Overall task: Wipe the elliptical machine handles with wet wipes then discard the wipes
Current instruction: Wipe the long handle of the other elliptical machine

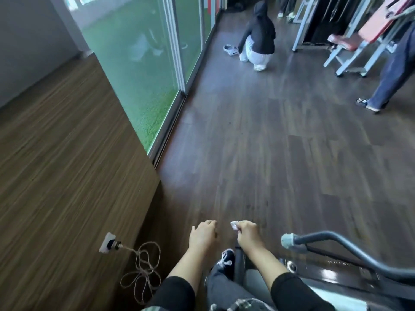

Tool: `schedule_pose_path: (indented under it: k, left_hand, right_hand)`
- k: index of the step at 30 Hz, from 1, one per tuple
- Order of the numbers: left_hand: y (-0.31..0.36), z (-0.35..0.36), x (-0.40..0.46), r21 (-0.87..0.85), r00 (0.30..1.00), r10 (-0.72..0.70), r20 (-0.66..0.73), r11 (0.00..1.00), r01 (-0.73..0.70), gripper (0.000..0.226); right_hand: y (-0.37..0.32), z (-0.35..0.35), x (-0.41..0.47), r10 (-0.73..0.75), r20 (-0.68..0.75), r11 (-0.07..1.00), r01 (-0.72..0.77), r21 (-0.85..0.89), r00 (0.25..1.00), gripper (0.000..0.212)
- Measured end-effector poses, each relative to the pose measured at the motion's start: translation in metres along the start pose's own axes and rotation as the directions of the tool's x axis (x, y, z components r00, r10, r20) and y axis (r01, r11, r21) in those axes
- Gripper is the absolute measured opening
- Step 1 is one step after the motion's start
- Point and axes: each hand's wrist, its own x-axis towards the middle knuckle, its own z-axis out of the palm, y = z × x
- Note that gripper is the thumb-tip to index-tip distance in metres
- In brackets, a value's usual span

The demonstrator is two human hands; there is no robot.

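Head view is showing us our two forearms in black sleeves reaching forward over a dark wood floor (258, 142). Nearest, at the left, we are seeing a white wall socket (107, 243) with a plug in it and a tangled cord (143, 272) hanging down the wood-panelled wall. Our left hand (203, 235) is hanging with its fingers loosely curled and is holding nothing. Our right hand (247, 233), just beside it, is pinching a small crumpled white wipe (234, 225) at its fingertips, above the floor. To the right, the elliptical handle (336, 248) is curving away, its grey capped end lying near our right hand but apart from it. Below our arms a dark shoe (226, 258) is showing. Farther off, a person in a dark hooded top (258, 37) is crouching by the glass doors (139, 63), and another person's legs (390, 70) are standing at the right beside gym frames.
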Motion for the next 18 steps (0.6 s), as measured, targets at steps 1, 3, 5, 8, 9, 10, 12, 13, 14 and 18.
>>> schedule_pose_path:
  k: [1, 3, 5, 8, 9, 10, 12, 13, 14, 18]
  left_hand:
    - [0.007, -0.012, 0.023, 0.025, 1.000, 0.014, 0.023, 1.000, -0.015, 0.037]
    - [0.027, -0.038, 0.065, 0.079, 0.997, 0.041, 0.063, 0.996, -0.046, 0.033]
    - [0.055, -0.063, 0.101, 0.134, 0.994, 0.085, 0.066, 0.987, -0.093, 0.030]
    - [0.114, -0.097, 0.148, 0.180, 0.981, 0.181, 0.071, 0.965, -0.191, 0.037]
    - [0.136, -0.106, 0.160, 0.189, 0.972, 0.221, 0.076, 0.954, -0.232, 0.041]
    - [0.159, -0.113, 0.170, 0.199, 0.960, 0.266, 0.089, 0.940, -0.279, 0.043]
    - [0.206, -0.126, 0.190, 0.221, 0.924, 0.367, 0.111, 0.897, -0.383, 0.046]
    - [0.231, -0.132, 0.199, 0.236, 0.901, 0.415, 0.130, 0.869, -0.435, 0.046]
    - [0.255, -0.138, 0.208, 0.250, 0.875, 0.463, 0.143, 0.838, -0.485, 0.046]
    - [0.349, -0.155, 0.237, 0.285, 0.736, 0.646, 0.202, 0.680, -0.675, 0.045]
  right_hand:
    - [0.002, -0.011, 0.021, 0.011, -0.028, 1.000, -0.010, 0.012, 1.000, 0.023]
    - [0.007, -0.041, 0.057, 0.053, -0.078, 0.999, -0.052, 0.012, 0.996, 0.029]
    - [0.017, -0.073, 0.086, 0.108, -0.140, 0.994, -0.106, 0.016, 0.984, 0.028]
    - [0.035, -0.125, 0.114, 0.269, -0.254, 0.962, -0.245, 0.122, 0.929, 0.034]
    - [0.043, -0.141, 0.119, 0.323, -0.284, 0.944, -0.286, 0.163, 0.903, 0.038]
    - [0.049, -0.158, 0.121, 0.376, -0.321, 0.924, -0.325, 0.203, 0.869, 0.038]
    - [0.064, -0.189, 0.125, 0.441, -0.416, 0.894, -0.353, 0.274, 0.795, 0.034]
    - [0.070, -0.206, 0.125, 0.480, -0.444, 0.876, -0.380, 0.298, 0.757, 0.036]
    - [0.075, -0.220, 0.125, 0.529, -0.466, 0.846, -0.401, 0.350, 0.709, 0.040]
    - [0.094, -0.283, 0.125, 0.609, -0.614, 0.793, -0.370, 0.484, 0.502, 0.044]
